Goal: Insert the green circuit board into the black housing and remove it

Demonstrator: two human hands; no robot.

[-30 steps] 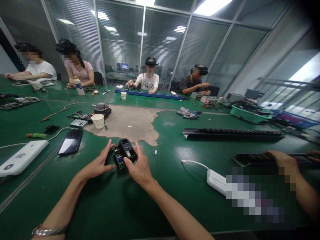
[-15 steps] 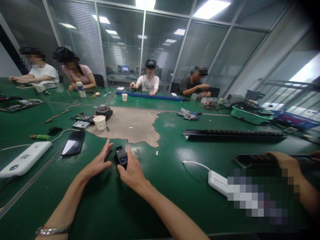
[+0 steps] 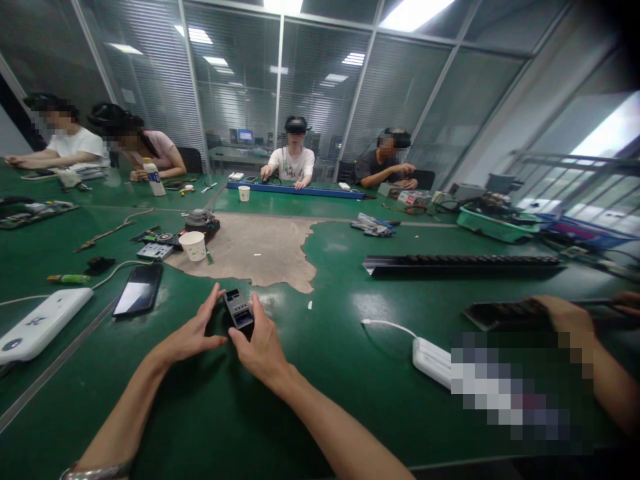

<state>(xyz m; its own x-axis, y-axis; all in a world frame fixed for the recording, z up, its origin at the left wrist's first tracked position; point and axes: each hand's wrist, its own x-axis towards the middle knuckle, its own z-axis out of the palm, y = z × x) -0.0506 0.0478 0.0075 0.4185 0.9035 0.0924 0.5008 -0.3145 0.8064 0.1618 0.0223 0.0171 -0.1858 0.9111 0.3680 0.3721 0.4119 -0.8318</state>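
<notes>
A small black box-shaped device (image 3: 239, 308), with a row of buttons and a small dark screen, is in front of me. My right hand (image 3: 261, 347) grips it from the right, the index finger along its side and the thumb at its near corner. On the other side, my left hand (image 3: 197, 330) has its fingers stretched and thumb apart, close to the device's left side and holding nothing. Whether the device's underside touches the table cannot be made out. A dark phone (image 3: 139, 291) lies to the left of my left hand.
On the green table (image 3: 320, 413) are a brown mat (image 3: 265, 250), a paper cup (image 3: 193, 246) and a white power bank (image 3: 49, 323). A black slotted rail (image 3: 463, 267) lies right. A neighbour's hand (image 3: 565, 320) holds another rail. Several people sit opposite.
The view has shifted slightly. My left thumb has come nearer the device's lower end, and the device has tilted a little in my right hand.
</notes>
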